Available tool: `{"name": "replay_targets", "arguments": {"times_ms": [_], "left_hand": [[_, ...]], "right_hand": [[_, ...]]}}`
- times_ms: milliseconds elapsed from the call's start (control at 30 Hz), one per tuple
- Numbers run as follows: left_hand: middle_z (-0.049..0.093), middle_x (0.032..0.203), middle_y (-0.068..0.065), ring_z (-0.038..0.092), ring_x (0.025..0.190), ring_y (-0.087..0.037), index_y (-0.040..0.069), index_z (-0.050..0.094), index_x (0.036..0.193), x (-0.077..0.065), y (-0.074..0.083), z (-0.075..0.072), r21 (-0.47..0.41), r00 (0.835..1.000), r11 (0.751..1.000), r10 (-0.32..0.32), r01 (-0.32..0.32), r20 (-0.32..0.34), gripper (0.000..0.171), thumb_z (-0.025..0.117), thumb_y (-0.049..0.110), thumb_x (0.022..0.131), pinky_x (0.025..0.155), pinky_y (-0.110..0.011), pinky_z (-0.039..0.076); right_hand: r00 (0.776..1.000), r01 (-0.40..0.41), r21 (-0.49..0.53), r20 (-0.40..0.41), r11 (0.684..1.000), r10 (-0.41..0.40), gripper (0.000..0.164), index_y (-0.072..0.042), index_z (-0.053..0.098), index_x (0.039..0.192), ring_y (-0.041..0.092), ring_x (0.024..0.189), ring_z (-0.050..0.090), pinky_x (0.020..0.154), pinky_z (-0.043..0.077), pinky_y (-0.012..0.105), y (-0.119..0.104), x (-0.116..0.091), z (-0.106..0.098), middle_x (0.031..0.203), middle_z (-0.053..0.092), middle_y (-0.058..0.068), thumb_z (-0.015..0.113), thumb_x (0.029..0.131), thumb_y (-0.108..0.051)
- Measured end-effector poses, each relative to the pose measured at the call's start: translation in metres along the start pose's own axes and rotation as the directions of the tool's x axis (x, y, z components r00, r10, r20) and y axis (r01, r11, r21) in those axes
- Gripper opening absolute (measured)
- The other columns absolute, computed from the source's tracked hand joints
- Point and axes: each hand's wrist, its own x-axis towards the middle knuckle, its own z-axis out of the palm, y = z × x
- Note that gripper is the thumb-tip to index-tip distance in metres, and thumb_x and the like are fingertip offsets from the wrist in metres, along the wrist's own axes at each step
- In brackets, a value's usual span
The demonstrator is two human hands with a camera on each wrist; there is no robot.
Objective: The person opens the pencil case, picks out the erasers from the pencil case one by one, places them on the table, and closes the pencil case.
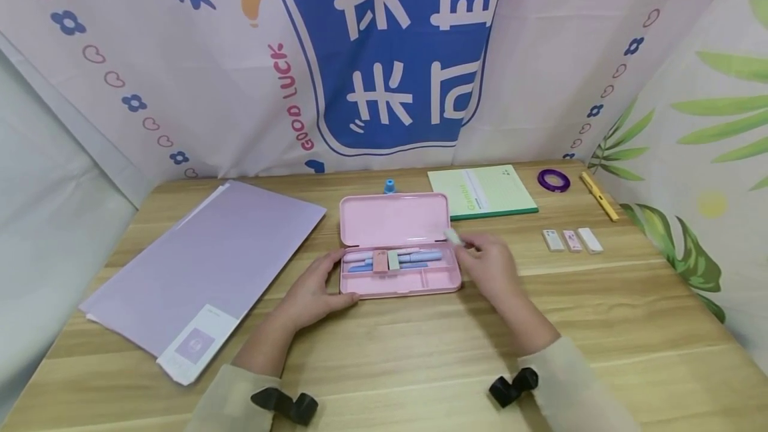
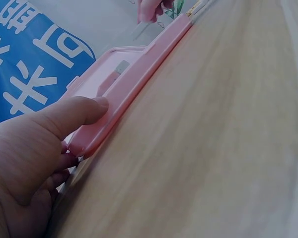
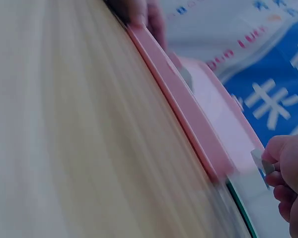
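Left hand [image 1: 309, 293] gripped the pencil case [image 1: 384, 284] at its eight o'clock corner, thumb pressed to the front wall, fingers folded round the end. The case lay open on the tabletop [image 1: 420, 352], its lid [image 1: 393, 219] raised at twelve o'clock, the far side. Pens [image 1: 435, 256] lay in the rear section; a pink eraser [image 1: 381, 261] and, just beside it toward three o'clock, a green eraser [image 1: 393, 260] rested over them. Near the lid's right hinge corner, a pale block [image 1: 453, 237], probably an eraser, was pinched in the right hand [image 1: 493, 265] at three o'clock; contact with the lid could not be determined. A notebook [image 1: 507, 192] lay at two o'clock, then a tape roll [image 1: 553, 189], three erasers [image 1: 573, 241] at three, and a yellow pen [image 1: 599, 197] between two and three.

Hazards, as judged: the fingertip pinch left room for a drop, should the block catch the lid's edge. Both erasers perched over the pens could have slid if the case were jolted; uneven thumb pressure was the likeliest cause.
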Motion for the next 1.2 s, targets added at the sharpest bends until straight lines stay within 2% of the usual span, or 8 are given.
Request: {"name": "replay_targets", "arguments": {"times_ms": [133,300,433,600,933,1067,1200], "left_hand": [[0.033,0.156,-0.022,0.029,0.145,-0.041,0.007,0.032,0.152,0.000,0.000,-0.001,0.002,1.000,1.000,0.002,-0.002,-0.004,0.093,0.079,0.042,0.080,0.118,-0.056,0.027],[0.034,0.156,-0.021,0.030,0.145,-0.040,0.007,0.032,0.152,0.000,-0.001,-0.001,0.005,1.000,1.000,-0.003,0.003,-0.008,0.094,0.079,0.043,0.079,0.118,-0.055,0.028],[0.034,0.156,-0.021,0.030,0.145,-0.040,0.006,0.032,0.152,0.000,-0.001,-0.001,0.001,1.000,1.000,-0.001,0.001,-0.011,0.094,0.079,0.043,0.080,0.118,-0.055,0.027],[0.034,0.156,-0.021,0.030,0.145,-0.040,0.006,0.033,0.152,0.001,-0.002,-0.001,0.000,1.000,1.000,-0.002,0.002,-0.011,0.093,0.079,0.043,0.080,0.118,-0.055,0.027],[0.034,0.156,-0.022,0.031,0.145,-0.041,0.006,0.033,0.152,0.000,-0.001,-0.001,0.009,1.000,1.000,0.001,-0.001,-0.010,0.092,0.079,0.042,0.080,0.118,-0.056,0.028],[0.034,0.156,-0.022,0.031,0.145,-0.041,0.007,0.033,0.152,0.000,0.000,0.000,0.010,1.000,1.000,0.001,0.000,-0.007,0.093,0.078,0.043,0.080,0.118,-0.056,0.029],[0.033,0.156,-0.022,0.030,0.145,-0.041,0.007,0.032,0.152,0.000,0.000,0.000,0.005,1.000,1.000,-0.005,0.005,-0.002,0.093,0.079,0.042,0.080,0.118,-0.056,0.028]], "right_hand": [[0.994,-0.069,-0.049,-0.083,0.996,0.065,0.030,0.001,0.070,0.115,0.034,0.096,0.062,0.084,0.052,0.046,0.031,0.004,-0.027,0.104,0.071,0.020,0.065,0.092,-0.016],[0.978,-0.161,-0.158,-0.156,0.974,0.136,0.031,0.002,0.069,0.116,0.032,0.088,0.062,0.070,0.048,0.036,0.060,0.006,-0.055,0.101,0.071,0.021,0.060,0.093,-0.017],[0.969,-0.218,-0.199,-0.164,0.956,0.186,0.034,0.006,0.068,0.117,0.035,0.090,0.064,0.072,0.052,0.041,0.074,0.007,-0.068,0.101,0.071,0.024,0.057,0.093,-0.017],[0.964,-0.255,-0.220,-0.134,0.942,0.230,0.035,0.006,0.066,0.119,0.039,0.100,0.064,0.084,0.052,0.050,0.082,0.009,-0.071,0.107,0.069,0.026,0.056,0.094,-0.017],[0.958,-0.285,-0.259,-0.099,0.923,0.268,0.034,0.005,0.067,0.116,0.033,0.091,0.062,0.076,0.052,0.044,0.088,0.010,-0.069,0.102,0.069,0.022,0.059,0.095,-0.021],[0.962,-0.269,-0.260,-0.112,0.927,0.248,0.039,0.005,0.064,0.120,0.034,0.094,0.058,0.080,0.049,0.047,0.086,0.008,-0.069,0.105,0.065,0.023,0.059,0.095,-0.024],[0.976,-0.207,-0.229,-0.122,0.951,0.183,0.041,0.004,0.063,0.122,0.038,0.101,0.057,0.088,0.047,0.053,0.073,0.005,-0.062,0.110,0.064,0.026,0.060,0.095,-0.027]]}}
